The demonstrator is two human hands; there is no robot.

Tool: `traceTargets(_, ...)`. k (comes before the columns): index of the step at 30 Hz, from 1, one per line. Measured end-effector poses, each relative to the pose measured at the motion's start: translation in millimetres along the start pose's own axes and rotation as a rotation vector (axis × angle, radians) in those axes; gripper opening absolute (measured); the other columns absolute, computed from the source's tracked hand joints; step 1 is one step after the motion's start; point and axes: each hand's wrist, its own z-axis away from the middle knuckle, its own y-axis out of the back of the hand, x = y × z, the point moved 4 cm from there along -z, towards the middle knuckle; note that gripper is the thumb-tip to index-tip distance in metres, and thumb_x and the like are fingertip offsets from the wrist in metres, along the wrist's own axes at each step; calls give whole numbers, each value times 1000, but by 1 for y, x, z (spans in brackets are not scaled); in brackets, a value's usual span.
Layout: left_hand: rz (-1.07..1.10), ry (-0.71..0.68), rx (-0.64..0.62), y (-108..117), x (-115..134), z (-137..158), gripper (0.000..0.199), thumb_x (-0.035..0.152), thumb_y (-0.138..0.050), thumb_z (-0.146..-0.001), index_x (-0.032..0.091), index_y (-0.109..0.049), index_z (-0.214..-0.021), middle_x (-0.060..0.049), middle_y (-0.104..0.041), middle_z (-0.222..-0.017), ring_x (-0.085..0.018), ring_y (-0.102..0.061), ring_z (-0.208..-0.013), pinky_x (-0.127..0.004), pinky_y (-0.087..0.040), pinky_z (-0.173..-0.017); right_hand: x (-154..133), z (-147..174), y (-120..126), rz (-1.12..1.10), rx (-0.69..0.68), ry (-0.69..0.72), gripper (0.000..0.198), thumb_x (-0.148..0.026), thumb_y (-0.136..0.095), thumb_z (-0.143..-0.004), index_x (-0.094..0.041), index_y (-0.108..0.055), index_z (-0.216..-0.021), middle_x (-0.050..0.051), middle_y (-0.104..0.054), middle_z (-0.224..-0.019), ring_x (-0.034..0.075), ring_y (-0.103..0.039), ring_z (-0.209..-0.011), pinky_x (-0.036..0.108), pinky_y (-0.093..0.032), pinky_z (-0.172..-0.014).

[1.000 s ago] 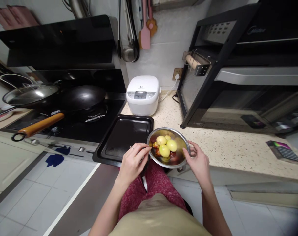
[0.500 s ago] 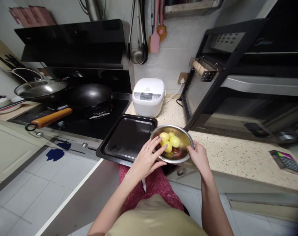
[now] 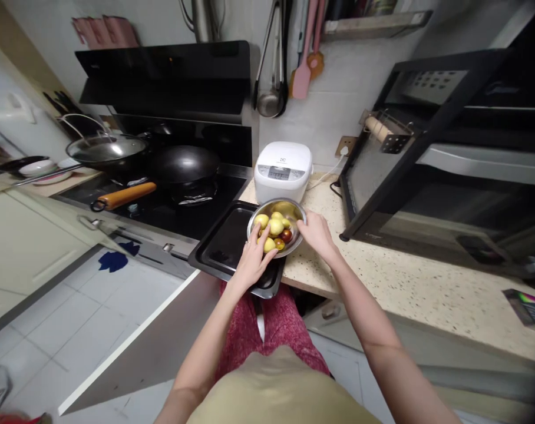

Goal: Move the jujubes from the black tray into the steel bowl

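A round metal bowl [image 3: 287, 207] is tilted a little over the right part of a black baking tray [image 3: 218, 250]. Inside it sit several round yellow-green fruits [image 3: 276, 226] and a few dark red ones [image 3: 286, 235]; their exact kind is not clear. My right hand [image 3: 317, 233] grips the bowl's right rim, thumb near the inner edge. From the lower left, my left hand [image 3: 253, 259] reaches over the rim with fingers spread, its fingertips against the fruits. The tray lies across the counter's front edge, partly hidden by the bowl and my left hand.
Behind the bowl stands a white rice cooker [image 3: 283, 171]. To the left, a wok [image 3: 185, 164] with a wooden handle and a lidded pan [image 3: 106, 150] rest on the stove. A black oven [image 3: 466, 206] stands right. An open cabinet door [image 3: 135, 347] juts out below.
Both hands and the bowl have moved left and away from me, so the bowl is now over the tray. More fruits show inside. The camera view has shifted left.
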Motion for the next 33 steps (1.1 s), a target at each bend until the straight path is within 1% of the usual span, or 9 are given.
traceTargets(4, 68, 64, 57, 1, -20, 0, 75, 37, -50, -106, 26, -9, -168, -18, -6, -175, -32, -9, -163, -57, -18, -130, -29, -11, -8, 63, -50, 47, 35, -16, -43, -93, -11, -67, -118, 19, -77, -109, 30, -72, -100, 32, -47, -84)
traceTargets(8, 108, 93, 73, -3, -34, 0, 83, 28, -54, -103, 30, -1, -167, -17, -1, -175, -34, -7, -163, -59, -17, -130, -50, -17, -11, 124, -81, 70, 34, -15, -43, -95, -10, -67, -118, 19, -77, -107, 29, -72, -101, 31, -47, -85)
traceTargets(13, 123, 125, 88, -6, -44, 0, 92, 20, -59, -98, 30, 1, -167, -19, 0, -174, -36, -11, -163, -60, -19, -129, -64, -23, -9, 188, -89, 98, 33, -16, -43, -97, -13, -69, -116, 17, -77, -107, 29, -73, -101, 31, -46, -84)
traceTargets(15, 110, 136, 93, -5, -47, 1, 91, 20, -59, -98, 30, 0, -167, -19, -1, -174, -37, -10, -163, -60, -18, -129, -66, -25, -6, 207, -83, 101, 34, -17, -43, -97, -15, -70, -117, 17, -77, -108, 29, -73, -103, 32, -46, -84)
traceTargets(18, 80, 187, 77, -4, -50, 2, 90, 23, -59, -99, 27, -1, -167, -22, -2, -173, -39, -8, -162, -63, -19, -128, -69, -29, -1, 229, -74, 98, 37, -19, -44, -96, -16, -70, -122, 17, -77, -113, 30, -72, -107, 33, -46, -86)
traceTargets(22, 65, 224, 47, -3, -51, 3, 89, 25, -60, -99, 25, -2, -167, -25, -6, -171, -40, -14, -161, -62, -23, -126, -72, -33, 5, 251, -69, 102, 40, -20, -44, -96, -18, -70, -125, 17, -76, -116, 31, -71, -109, 35, -46, -86)
traceTargets(26, 27, 251, 28, -2, -49, 3, 91, 29, -62, -99, 26, -1, -167, -24, -11, -170, -41, -23, -159, -61, -29, -124, -75, -38, 9, 275, -72, 114, 38, -20, -46, -94, -17, -72, -122, 17, -76, -116, 31, -71, -108, 35, -46, -85)
traceTargets(30, -30, 292, 20, 0, -47, 4, 100, 35, -68, -96, 30, 1, -167, -22, -15, -170, -43, -37, -153, -60, -42, -117, -76, -42, 11, 297, -77, 126, 38, -20, -46, -95, -16, -73, -120, 18, -76, -115, 31, -71, -108, 35, -46, -84)
traceTargets(33, -63, 310, 28, 2, -46, 4, 110, 33, -75, -90, 30, 4, -167, -21, -17, -169, -42, -40, -151, -58, -47, -113, -75, -43, 13, 308, -79, 129, 37, -19, -45, -94, -15, -74, -117, 19, -76, -115, 32, -71, -107, 35, -46, -84)
